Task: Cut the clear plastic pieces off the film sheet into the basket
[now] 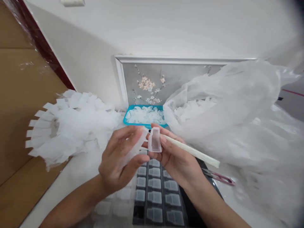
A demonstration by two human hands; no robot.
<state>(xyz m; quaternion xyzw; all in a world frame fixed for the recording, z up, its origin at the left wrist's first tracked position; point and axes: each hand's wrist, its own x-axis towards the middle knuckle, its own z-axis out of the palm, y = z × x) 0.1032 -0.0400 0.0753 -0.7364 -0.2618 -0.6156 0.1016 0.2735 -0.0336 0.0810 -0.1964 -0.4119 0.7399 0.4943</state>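
One pale stick [190, 150], right hand [177, 161], translucent strip [135, 147], left hand [118, 158]

Bare L forearm [73, 202] & R forearm [213, 205], bare L hand [120, 158] & R hand [177, 161], slim fingers [123, 134], short nails [163, 138].

Left hand [120, 160] just beside right hand [177, 163], both raised, curled inward.

Head-worn view, facing forward and down, near left hand [120, 158], right hand [177, 161]
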